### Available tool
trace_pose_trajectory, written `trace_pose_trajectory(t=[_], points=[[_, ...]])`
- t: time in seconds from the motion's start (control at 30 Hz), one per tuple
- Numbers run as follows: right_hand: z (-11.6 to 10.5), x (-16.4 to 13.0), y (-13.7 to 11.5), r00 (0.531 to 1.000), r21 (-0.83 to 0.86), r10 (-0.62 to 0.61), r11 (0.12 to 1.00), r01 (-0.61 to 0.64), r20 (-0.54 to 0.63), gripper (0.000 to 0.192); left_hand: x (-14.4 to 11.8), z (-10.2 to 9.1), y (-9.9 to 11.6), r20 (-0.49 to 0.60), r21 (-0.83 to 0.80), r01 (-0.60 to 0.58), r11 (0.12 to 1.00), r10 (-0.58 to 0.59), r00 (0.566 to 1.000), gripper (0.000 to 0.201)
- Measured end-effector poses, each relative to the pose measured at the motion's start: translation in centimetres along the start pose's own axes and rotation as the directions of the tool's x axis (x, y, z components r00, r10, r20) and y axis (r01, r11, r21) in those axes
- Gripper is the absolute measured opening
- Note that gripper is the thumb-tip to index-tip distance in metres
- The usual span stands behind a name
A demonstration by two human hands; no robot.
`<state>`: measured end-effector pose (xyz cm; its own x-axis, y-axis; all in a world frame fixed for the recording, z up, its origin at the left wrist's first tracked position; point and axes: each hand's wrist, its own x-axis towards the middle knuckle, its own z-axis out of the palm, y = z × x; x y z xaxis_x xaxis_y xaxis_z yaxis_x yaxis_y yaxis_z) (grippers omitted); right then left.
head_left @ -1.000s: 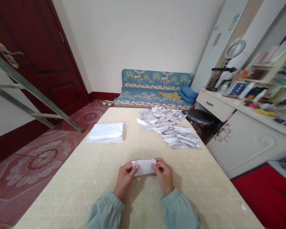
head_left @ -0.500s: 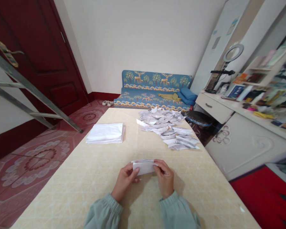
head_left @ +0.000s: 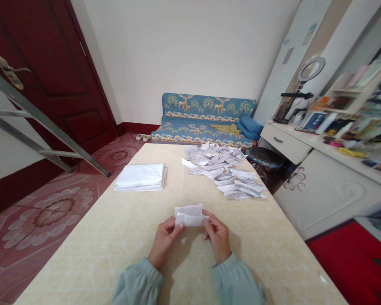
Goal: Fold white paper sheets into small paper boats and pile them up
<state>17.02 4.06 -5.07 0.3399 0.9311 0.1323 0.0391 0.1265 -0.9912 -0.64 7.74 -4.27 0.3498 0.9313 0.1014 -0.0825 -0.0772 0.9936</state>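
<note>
A small folded sheet of white paper (head_left: 190, 216) is held up between my two hands, over the near half of the table. Two layers show, the back one standing higher than the front flap. My left hand (head_left: 165, 238) pinches its left end, thumb on the front. At the right end, my right hand (head_left: 218, 235) grips it between thumb and fingers; some fingertips are hidden behind the paper. Farther off on the left lies a neat stack of white paper (head_left: 139, 177). A loose heap of folded papers (head_left: 219, 163) spreads over the far right of the table.
The table (head_left: 92, 245) has a pale patterned cover, with a tiny white scrap (head_left: 323, 278) near its right edge. Beyond it stands a blue sofa (head_left: 190, 127). A metal ladder (head_left: 66, 144) leans at left; a black stool (head_left: 264, 156) and white cabinet (head_left: 330, 195) are at right.
The paper has tilted, so its back layer now stands up above the front flap. Both hands rose slightly with it; the stack and heap stay put.
</note>
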Motion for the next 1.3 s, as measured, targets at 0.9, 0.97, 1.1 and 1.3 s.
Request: trace_pose_trajectory(t=[0.9, 0.97, 1.1, 1.3], points=[[0.2, 0.0, -0.1, 0.995, 0.068, 0.088, 0.994, -0.084, -0.051, 0.025, -0.1, 0.2, 0.5, -0.190, 0.133, -0.072, 0.989, 0.096, 0.977, 0.026], [0.2, 0.0, -0.1, 0.994, 0.085, 0.084, 0.993, -0.078, -0.068, 0.027, -0.1, 0.2, 0.6, -0.211, 0.138, -0.084, 0.987, 0.112, 0.971, 0.025], [0.1, 0.0, -0.1, 0.996, 0.070, 0.056, 0.996, -0.051, -0.075, 0.025, -0.2, 0.2, 0.5, -0.216, 0.120, -0.093, 0.988, 0.118, 0.969, 0.024], [-0.1, 0.0, 0.5, 0.992, 0.068, 0.035, 0.997, -0.027, -0.118, 0.024, -0.2, 0.3, 0.2, -0.156, 0.139, -0.109, 0.984, 0.130, 0.979, 0.022]])
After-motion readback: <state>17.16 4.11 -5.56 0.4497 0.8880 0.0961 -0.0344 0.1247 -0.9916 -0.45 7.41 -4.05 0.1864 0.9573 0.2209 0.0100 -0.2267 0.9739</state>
